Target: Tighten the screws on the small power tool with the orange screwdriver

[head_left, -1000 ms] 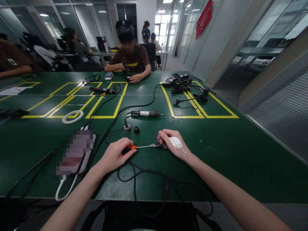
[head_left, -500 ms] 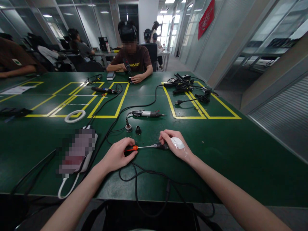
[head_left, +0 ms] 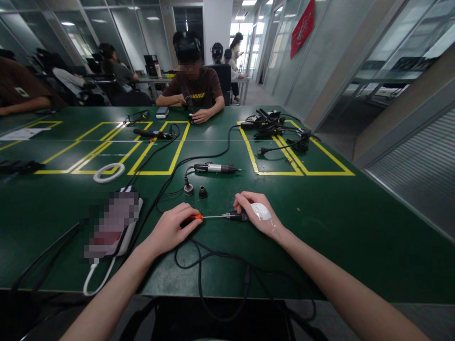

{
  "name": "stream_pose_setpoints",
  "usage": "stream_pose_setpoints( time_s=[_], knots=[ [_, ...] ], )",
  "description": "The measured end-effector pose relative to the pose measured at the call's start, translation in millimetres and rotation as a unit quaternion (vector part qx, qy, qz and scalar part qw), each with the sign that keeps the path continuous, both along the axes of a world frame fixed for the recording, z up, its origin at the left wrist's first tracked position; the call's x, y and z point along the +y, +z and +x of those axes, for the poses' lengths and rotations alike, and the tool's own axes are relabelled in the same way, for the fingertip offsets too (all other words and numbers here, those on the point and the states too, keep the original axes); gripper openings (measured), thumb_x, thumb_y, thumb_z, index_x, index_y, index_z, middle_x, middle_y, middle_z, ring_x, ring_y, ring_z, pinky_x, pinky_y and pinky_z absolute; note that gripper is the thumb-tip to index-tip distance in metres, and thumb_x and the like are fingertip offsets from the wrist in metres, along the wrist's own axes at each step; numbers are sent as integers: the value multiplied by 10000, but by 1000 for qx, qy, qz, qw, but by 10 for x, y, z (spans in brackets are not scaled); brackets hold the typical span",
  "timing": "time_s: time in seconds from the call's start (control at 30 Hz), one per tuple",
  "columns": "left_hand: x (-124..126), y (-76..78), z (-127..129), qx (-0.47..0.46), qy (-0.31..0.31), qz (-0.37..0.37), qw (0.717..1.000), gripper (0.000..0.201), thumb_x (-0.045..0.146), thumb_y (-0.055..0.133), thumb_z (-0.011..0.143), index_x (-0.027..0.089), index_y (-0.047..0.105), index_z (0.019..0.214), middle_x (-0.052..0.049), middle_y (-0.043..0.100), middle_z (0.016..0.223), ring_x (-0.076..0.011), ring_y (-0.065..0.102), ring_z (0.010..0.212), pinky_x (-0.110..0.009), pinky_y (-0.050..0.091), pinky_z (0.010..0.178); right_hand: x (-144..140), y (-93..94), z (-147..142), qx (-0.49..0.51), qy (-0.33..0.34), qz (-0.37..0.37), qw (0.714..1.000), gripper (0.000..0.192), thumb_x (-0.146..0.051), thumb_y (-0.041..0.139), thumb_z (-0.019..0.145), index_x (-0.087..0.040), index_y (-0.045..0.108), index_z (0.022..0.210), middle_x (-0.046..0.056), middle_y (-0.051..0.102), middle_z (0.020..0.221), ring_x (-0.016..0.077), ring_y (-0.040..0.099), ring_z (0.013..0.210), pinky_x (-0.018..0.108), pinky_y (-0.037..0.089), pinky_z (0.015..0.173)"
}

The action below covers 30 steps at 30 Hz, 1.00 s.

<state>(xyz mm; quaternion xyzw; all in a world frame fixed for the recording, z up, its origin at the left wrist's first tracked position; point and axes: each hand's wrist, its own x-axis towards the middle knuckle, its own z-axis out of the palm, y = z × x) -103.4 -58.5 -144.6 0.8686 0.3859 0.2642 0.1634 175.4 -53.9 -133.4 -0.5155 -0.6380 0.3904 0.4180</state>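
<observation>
My left hand [head_left: 175, 227] is closed around the handle of an orange and black screwdriver [head_left: 197, 216]. Its thin metal shaft points right, and the tip meets a dark cylindrical part [head_left: 236, 216]. That part lies in the fingers of my right hand [head_left: 256, 210], which is curled with a white patch on its back; what the dark part belongs to is hidden. Just beyond my left hand stand a round metal piece with a black stem [head_left: 188, 188] and a small black collar [head_left: 203, 192]. A silver and black electric screwdriver [head_left: 215, 168] lies farther back.
A phone [head_left: 115, 222] with a white cable lies at left, near a white ring [head_left: 109, 172]. Black cables [head_left: 213, 253] loop across the front edge. Tangled tools and cords [head_left: 268, 124] lie back right. A person [head_left: 194, 94] works across the green table.
Both hands stay almost in place, with the screwdriver still against the dark part. My left fingers have shifted slightly over the orange handle. The view has moved a little.
</observation>
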Motion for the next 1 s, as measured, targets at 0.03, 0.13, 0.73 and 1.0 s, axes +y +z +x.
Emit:
stream_pose_setpoints(
  time_s=[0.03,0.13,0.73,1.0],
  knots=[
    [3,-5,0,1,1,0,1000,229,342,555,1031,192,724,996,-34,712,910,-141,685,833,-234,528,751,0,-1,-1,0,0,0,1000,494,-591,559,938,-207,645,640,32,673,607,185,648,624,297,505,646],
    [14,-13,3,7,3,-3,1000,271,359,538,1041,191,748,1007,-46,725,931,-145,697,854,-241,541,776,-3,-3,-3,0,-3,-1,1000,490,-584,560,942,-206,650,644,32,673,605,187,649,620,301,505,643],
    [2,-22,-1,-21,4,-14,1000,164,348,637,974,191,682,967,-30,711,893,-141,669,789,-237,517,717,-2,0,-1,-1,1,2,1000,475,-556,549,945,-207,636,634,35,667,606,185,640,619,298,500,632],
    [16,-26,-32,-10,1,-1,1000,270,397,584,1024,186,753,1034,-44,725,921,-138,692,818,-228,525,737,-10,10,-5,3,1,2,1000,489,-576,556,949,-208,647,640,34,671,604,182,633,611,293,500,615]
  ],
)
